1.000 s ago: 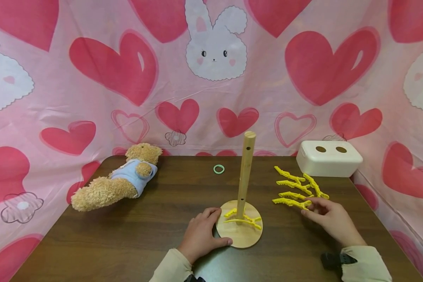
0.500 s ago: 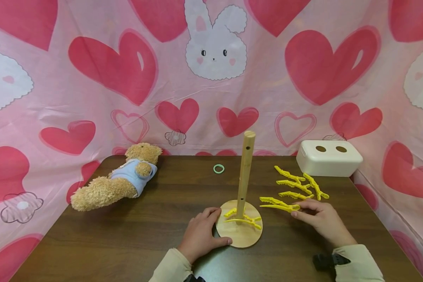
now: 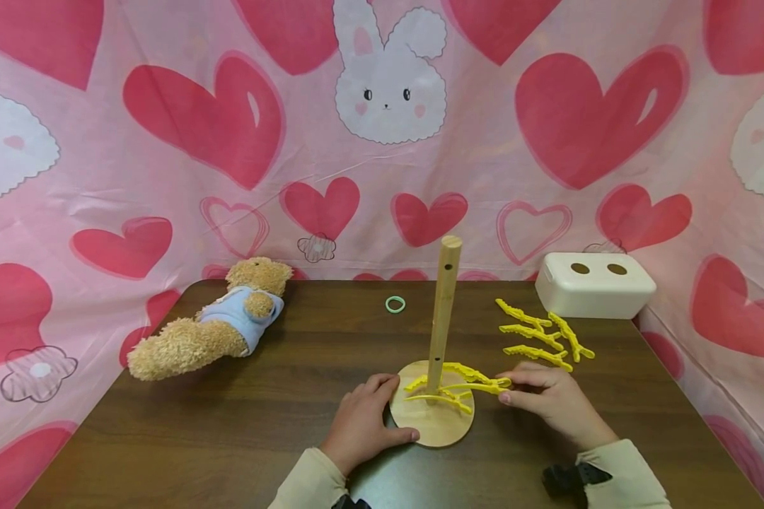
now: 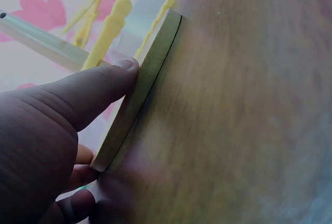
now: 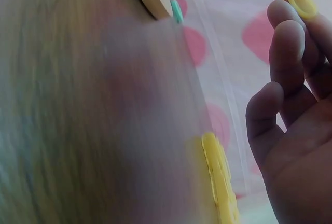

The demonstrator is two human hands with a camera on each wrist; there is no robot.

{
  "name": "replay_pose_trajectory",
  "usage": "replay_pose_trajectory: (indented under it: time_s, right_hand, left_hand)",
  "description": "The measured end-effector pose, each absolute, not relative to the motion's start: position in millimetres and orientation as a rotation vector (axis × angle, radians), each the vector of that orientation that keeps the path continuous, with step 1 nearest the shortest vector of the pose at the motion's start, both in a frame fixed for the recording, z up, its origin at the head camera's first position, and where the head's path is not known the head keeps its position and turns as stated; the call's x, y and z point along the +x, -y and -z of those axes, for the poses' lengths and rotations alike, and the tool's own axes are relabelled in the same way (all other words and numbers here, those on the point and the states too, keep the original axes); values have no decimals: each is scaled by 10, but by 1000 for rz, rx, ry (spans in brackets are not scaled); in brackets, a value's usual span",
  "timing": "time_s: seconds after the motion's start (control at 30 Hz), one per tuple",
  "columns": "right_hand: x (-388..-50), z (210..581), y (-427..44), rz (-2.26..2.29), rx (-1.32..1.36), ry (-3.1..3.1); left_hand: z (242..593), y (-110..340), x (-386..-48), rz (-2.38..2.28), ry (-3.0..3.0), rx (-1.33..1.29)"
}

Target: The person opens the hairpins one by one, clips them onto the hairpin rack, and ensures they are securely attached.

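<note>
Head: left hand [image 3: 361, 428] held the round base [image 3: 429, 431] by its rim, thumb and fingers spread partway around the left edge. Right hand [image 3: 557, 406] was closed in a pinch on the tail of a yellow clip [image 3: 480, 386], clip arms parted, tips at the post [image 3: 442, 311]; couldn't tell if touching. Lower clip [image 3: 452, 401] straddled the post's foot. Four loose clips [image 3: 531, 334] lay near the white box [image 3: 598, 302].

Left wrist: thumb pressed on base edge, fingertips at the far side.

Right wrist: held clip mostly cropped, tail at the fingertips.
</note>
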State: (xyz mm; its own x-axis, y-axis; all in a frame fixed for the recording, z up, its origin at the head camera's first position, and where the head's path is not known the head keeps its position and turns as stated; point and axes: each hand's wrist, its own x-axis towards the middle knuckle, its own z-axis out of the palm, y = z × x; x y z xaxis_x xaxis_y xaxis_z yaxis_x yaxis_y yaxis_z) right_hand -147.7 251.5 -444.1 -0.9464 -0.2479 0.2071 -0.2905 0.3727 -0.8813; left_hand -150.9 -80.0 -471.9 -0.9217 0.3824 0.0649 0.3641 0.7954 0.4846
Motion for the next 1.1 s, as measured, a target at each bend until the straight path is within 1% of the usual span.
replay_pose_trajectory:
  time_s: [0.1,0.5,1.1]
  right_hand:
    - [-1473,4437,-2444,-1647,569,2549]
    - [-1479,4447,-2160,-1608,593,2514]
    - [-1478,4454,-2024,-1668,534,2570]
  left_hand:
    - [4721,800,-1511,-778,-2940,605]
    - [4714,794,-1513,-763,-2945,598]
    - [4688,776,-1503,-759,-2935,588]
